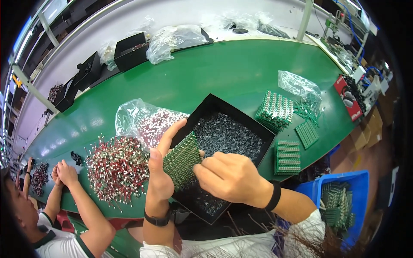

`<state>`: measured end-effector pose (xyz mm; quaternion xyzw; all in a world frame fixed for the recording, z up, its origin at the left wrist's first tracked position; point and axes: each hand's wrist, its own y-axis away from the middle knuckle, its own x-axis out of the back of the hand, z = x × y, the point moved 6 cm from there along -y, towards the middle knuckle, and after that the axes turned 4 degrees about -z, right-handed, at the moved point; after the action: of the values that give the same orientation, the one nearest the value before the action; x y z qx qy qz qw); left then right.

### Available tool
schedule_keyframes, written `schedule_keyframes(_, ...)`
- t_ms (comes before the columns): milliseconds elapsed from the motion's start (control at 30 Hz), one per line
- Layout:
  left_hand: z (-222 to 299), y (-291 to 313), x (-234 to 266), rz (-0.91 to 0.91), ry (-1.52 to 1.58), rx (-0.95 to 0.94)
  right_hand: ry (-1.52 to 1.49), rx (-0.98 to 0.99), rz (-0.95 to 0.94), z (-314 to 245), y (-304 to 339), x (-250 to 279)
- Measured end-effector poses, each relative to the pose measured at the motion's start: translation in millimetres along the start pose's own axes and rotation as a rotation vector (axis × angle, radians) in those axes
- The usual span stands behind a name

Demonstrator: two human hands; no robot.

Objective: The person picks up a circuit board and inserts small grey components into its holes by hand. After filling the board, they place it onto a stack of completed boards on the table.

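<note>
My left hand [161,182] grips a green circuit board panel [180,165] with rows of small parts on it, tilted above a black box [211,104]. The thumb and a finger show along the panel's left side. My right hand [232,177] is closed, its fingertips pinched together at the panel's right edge. Whatever lies between those fingertips is hidden. Many small dark grey pieces [234,134] fill the box beneath both hands.
Left of the box lie a heap of red, white and black wired connectors [117,170] and a clear bag [129,112]. Stacked green panels [287,157] stand to the right. A blue bin [363,189] holds more boards. A co-worker's hands [64,173] are at the far left.
</note>
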<state>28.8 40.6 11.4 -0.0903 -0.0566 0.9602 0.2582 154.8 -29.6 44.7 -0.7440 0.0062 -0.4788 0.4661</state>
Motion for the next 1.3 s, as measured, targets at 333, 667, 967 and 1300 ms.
schedule_keyframes(333, 0.5, 1.8, -0.4, 0.015, 0.039, 0.029, -0.058, 0.066, -0.038, -9.3, -1.9, -8.6)
schedule_keyframes(667, -3.3, 0.3, 4.4, 0.015, 0.121, -0.009, -0.047, 0.043, -0.096, -8.3, -7.7, -17.4)
schedule_keyframes(967, 6.2, -1.3, 1.4, 0.042, -0.025, -0.021, -0.091, -0.058, -0.086, 11.4, 3.9, -1.2)
schedule_keyframes(1300, 4.0, 2.5, 9.6, 0.020, -0.038, -0.036, -0.109, 0.000, -0.077, 1.2, -1.8, -7.6)
